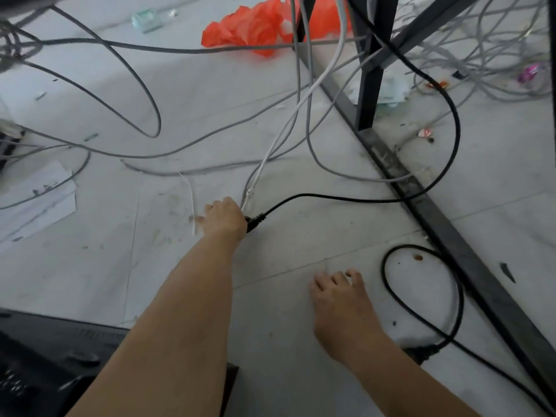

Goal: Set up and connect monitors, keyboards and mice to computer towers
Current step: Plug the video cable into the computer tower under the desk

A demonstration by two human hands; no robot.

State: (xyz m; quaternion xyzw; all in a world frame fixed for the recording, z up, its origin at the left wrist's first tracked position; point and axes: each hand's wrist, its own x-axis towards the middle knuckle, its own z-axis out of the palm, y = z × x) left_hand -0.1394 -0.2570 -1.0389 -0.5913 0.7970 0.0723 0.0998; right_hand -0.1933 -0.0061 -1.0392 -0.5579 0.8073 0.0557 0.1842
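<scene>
Down on the pale tiled floor (pixel 180 100), under a desk, the job looks early or at best midway: no monitor, keyboard or mouse is in sight, and the wiring lies loose, not routed. The left hand (pixel 224 218) reaches forward with its fingers curled round the moulded plug (pixel 256 221) of a black cable (pixel 331 197). Its back faces the camera, so how firmly it grips I cannot tell. The right hand (pixel 337 299) rests on the tile with fingers spread, holding nothing. From the plug the black cable, smooth and rubbery with a ribbed strain relief, sweeps right and climbs in a wide arc past the desk frame (pixel 371 85), a square-section tube in matt black metal. A second black lead (pixel 388 284) coils in a loop near the right hand. Thin grey cables (pixel 144 94) sprawl in slack curves, and a white cable (pixel 270 152) drops to just beside the left hand. A crumpled orange plastic bag (pixel 249 28), a creased sheet of paper (pixel 39 203) and scuffs litter the dusty tile. A dark casing (pixel 45 350) at the lower left may be a tower, but that is unclear. Judging from this, the plug has yet to be seated anywhere.
</scene>
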